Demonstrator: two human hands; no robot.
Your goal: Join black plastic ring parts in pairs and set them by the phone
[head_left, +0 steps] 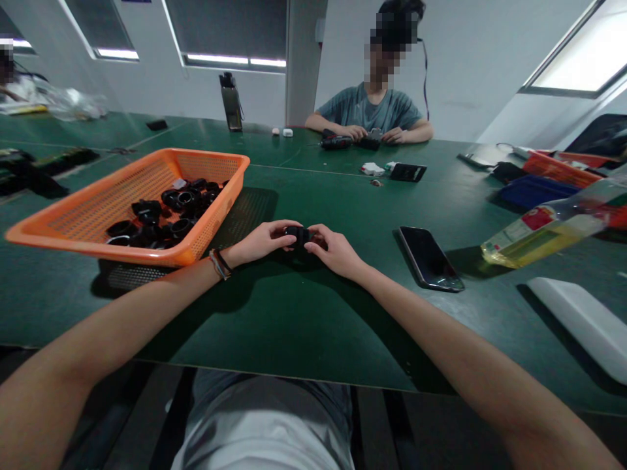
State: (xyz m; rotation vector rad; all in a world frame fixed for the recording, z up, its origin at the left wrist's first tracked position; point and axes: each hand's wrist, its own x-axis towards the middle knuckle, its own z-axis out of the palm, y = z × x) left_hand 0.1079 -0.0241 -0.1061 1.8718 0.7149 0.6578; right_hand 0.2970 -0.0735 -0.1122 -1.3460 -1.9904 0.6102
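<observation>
Both hands meet over the green table point(304, 313) — left hand point(262, 243) and right hand point(336, 250) pinching a small black plastic part point(298, 235) by its ends; likely light, rigid, easily gripped there — beside an orange basket point(98, 225).

Green table point(304, 326), white walls point(465, 59), shaded windows point(230, 29), daylight.

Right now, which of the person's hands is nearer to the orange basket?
The left hand. It holds the small black part just right of the orange basket; the right hand grips the same part from the far side, farther away.
</observation>
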